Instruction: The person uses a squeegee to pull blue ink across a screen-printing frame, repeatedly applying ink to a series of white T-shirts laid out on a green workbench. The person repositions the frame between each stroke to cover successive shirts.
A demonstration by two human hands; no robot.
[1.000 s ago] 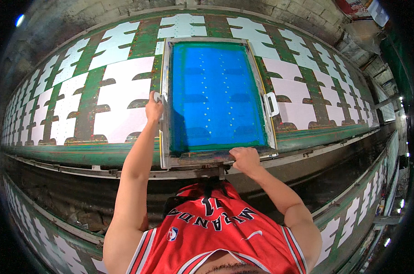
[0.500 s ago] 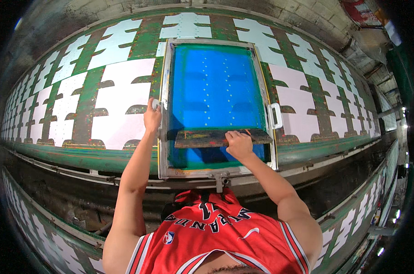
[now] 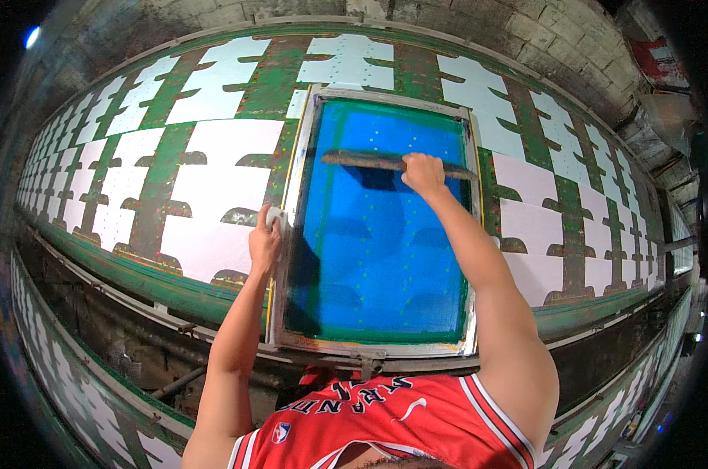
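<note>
A blue printing screen (image 3: 370,281) with dotted columns and a metal frame lies on the long green table (image 3: 88,250). My left hand (image 3: 265,238) is closed on the white handle (image 3: 275,219) at the frame's left side. My right hand (image 3: 425,173) grips a long dark, paint-stained squeegee (image 3: 354,159) lying crosswise in the upper part of the screen. Around the frame, white and pale pink cut pieces (image 3: 213,180) are laid in two long rows, dotted ones (image 3: 346,56) mostly in the far row.
A block wall (image 3: 549,39) runs along the table's far side. A rail (image 3: 174,320) follows the near edge. Another table with laid pieces (image 3: 57,359) is behind me, seen at both lower sides. Clutter (image 3: 659,117) stands at the upper right.
My right hand has moved the squeegee from the near end of the screen toward the far end. My left hand stays on the handle. The view has shifted.
</note>
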